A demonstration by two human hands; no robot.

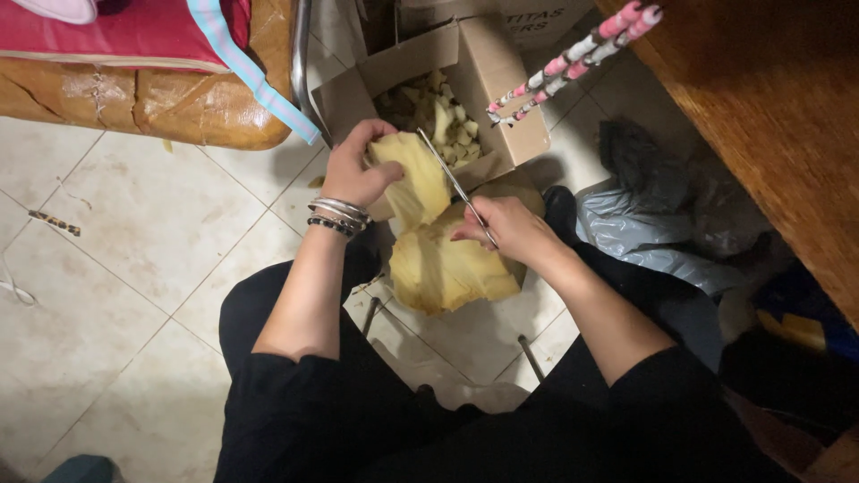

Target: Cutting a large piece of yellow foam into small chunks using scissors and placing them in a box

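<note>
A slab of yellow foam [420,183] sat between the person's two hands, just above their lap and partly over the open mouth of a cardboard box [501,80]. The left hand [356,170] was closed on the foam's upper edge, fingers curled over it and thumb pressed to the near face. The right hand [512,228] was clenched around the handle end of a pair of scissors [452,179], whose long thin blades ran up and to the left from that hand, across the foam toward the left hand's fingertips. Whether the blades were parted could not be told. Below both hands lay a larger lump of the same yellow foam [443,268], touching the right hand's underside and resting against the person's knees.

Beyond the hands, the box held a heap of small pale foam scraps [443,116]. Silver and dark bangles [338,216] ringed the left wrist. To the right of the right hand lay a crumpled grey plastic bag [644,224] on the tiled floor [134,233]. Above and right of the hands, pink-and-white wrapped sticks [577,54] jutted from the edge of a wooden table [769,116]. Far left of the left hand stood a brown padded seat [152,103] with a red cushion.
</note>
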